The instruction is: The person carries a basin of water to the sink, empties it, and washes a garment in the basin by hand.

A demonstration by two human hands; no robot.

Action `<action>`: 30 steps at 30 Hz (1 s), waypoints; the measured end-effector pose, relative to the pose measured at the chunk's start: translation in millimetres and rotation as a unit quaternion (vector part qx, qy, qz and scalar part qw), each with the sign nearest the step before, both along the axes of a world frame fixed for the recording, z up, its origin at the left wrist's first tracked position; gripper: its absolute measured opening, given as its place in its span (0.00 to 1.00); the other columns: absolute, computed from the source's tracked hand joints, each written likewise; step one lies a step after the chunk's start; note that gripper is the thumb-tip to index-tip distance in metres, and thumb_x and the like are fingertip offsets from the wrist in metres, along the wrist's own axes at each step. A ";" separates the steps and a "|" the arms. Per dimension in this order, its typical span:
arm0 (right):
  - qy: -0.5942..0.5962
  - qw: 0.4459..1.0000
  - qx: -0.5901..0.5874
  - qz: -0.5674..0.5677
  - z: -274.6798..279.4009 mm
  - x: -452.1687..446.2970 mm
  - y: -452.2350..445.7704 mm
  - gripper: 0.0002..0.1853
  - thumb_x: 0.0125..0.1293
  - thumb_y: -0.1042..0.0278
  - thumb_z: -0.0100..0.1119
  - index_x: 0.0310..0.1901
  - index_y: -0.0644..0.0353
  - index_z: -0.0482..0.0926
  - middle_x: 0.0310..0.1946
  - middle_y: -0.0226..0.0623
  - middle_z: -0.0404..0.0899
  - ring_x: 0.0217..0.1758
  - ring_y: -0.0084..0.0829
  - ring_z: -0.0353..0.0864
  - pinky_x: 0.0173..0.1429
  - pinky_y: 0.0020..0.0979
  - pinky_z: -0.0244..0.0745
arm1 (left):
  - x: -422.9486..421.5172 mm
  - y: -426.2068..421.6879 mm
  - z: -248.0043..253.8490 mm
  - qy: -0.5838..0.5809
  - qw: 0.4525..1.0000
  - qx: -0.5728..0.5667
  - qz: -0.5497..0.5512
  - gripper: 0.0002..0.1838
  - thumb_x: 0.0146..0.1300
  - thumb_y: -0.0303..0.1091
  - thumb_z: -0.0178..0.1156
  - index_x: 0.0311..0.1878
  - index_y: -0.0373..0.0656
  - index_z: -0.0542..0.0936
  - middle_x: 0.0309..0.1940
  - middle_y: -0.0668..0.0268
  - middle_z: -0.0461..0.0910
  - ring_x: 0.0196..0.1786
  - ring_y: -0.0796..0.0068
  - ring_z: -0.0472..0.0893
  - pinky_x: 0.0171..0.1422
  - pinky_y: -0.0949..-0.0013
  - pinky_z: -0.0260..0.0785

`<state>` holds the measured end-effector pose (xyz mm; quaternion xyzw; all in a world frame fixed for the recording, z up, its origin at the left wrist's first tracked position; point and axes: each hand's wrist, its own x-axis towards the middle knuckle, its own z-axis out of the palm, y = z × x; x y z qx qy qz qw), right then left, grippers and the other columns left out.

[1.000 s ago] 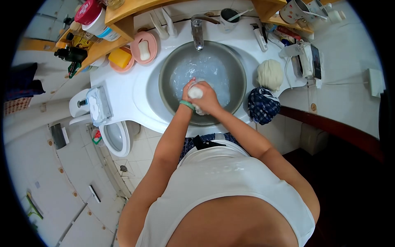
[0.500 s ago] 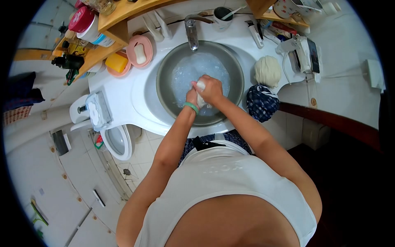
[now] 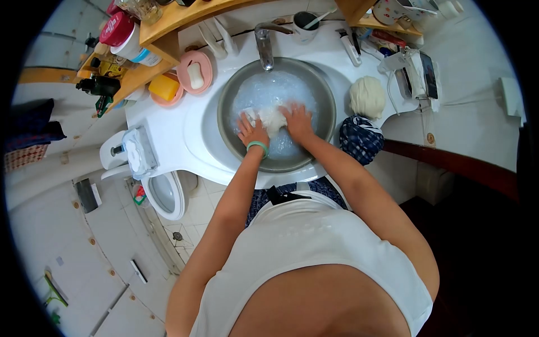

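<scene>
A metal basin (image 3: 223, 140) with cloudy, sudsy water (image 3: 275, 87) sits in the washbasin under the tap. In the water lies a wet white cloth (image 3: 272, 119), loosely bunched; its kind is hard to make out. My left hand (image 3: 254, 132), with a green bangle at the wrist, is at the cloth's left side, fingers spread. On the other side my right hand (image 3: 297, 120) touches the cloth's right edge, its fingers apart and slightly blurred.
A tap (image 3: 264, 48) reaches over the basin's far rim. To the right lie a cream cloth bundle (image 3: 367, 97) and a dark blue patterned cloth (image 3: 361, 139). Pink soap dishes (image 3: 205, 66) stand at the left, near a wooden shelf (image 3: 160, 48). A cup (image 3: 304, 33) is behind.
My hands have come apart from squeezing the white cloth together. The cloth now lies spread wider in the water between them. The view has shifted slightly.
</scene>
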<state>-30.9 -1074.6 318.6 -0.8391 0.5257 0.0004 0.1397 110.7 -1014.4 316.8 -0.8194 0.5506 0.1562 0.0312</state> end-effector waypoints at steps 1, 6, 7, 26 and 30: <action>-0.036 0.997 -0.011 -0.068 -5.2 3.7 -5.2 0.29 0.53 0.61 0.60 0.59 0.50 0.68 0.64 0.44 0.57 0.64 0.49 0.59 0.61 0.56 0.58 | -7.8 -3.2 -1.4 0.069 0.994 -0.034 0.079 0.28 0.60 0.42 0.53 0.65 0.61 0.62 0.69 0.55 0.43 0.70 0.46 0.43 0.66 0.49 0.51; -0.423 0.812 0.328 -0.233 19.0 18.7 -11.8 0.29 0.47 0.72 0.60 0.56 0.56 0.71 0.53 0.45 0.70 0.52 0.44 0.73 0.56 0.39 0.68 | -15.5 -24.0 -7.9 0.424 0.831 -0.153 0.326 0.28 0.60 0.52 0.53 0.62 0.54 0.66 0.64 0.56 0.57 0.64 0.48 0.61 0.64 0.56 0.57; -0.516 0.657 0.475 -0.277 40.7 22.5 -8.3 0.29 0.45 0.74 0.60 0.55 0.57 0.71 0.49 0.45 0.74 0.47 0.43 0.76 0.54 0.36 0.70 | -12.7 -26.6 1.3 0.648 0.632 -0.139 0.401 0.27 0.61 0.53 0.51 0.60 0.49 0.68 0.59 0.56 0.64 0.58 0.51 0.67 0.62 0.57 0.60; -0.346 0.938 -0.035 -0.010 83.1 16.5 -1.5 0.13 0.52 0.54 0.63 0.30 0.55 0.79 0.29 0.34 0.76 0.31 0.44 0.77 0.38 0.39 0.72 | -17.0 -31.1 27.1 0.713 0.546 -0.088 0.430 0.18 0.63 0.44 0.48 0.42 0.39 0.78 0.39 0.59 0.78 0.47 0.64 0.76 0.54 0.64 0.67; -0.204 0.979 -0.013 -0.004 52.1 -5.9 -14.3 0.12 0.55 0.59 0.59 0.35 0.58 0.77 0.45 0.37 0.73 0.50 0.41 0.71 0.50 0.36 0.68 | 10.6 -26.7 -20.9 0.571 0.745 -0.177 0.294 0.19 0.59 0.43 0.55 0.48 0.40 0.78 0.43 0.52 0.77 0.49 0.55 0.75 0.56 0.63 0.64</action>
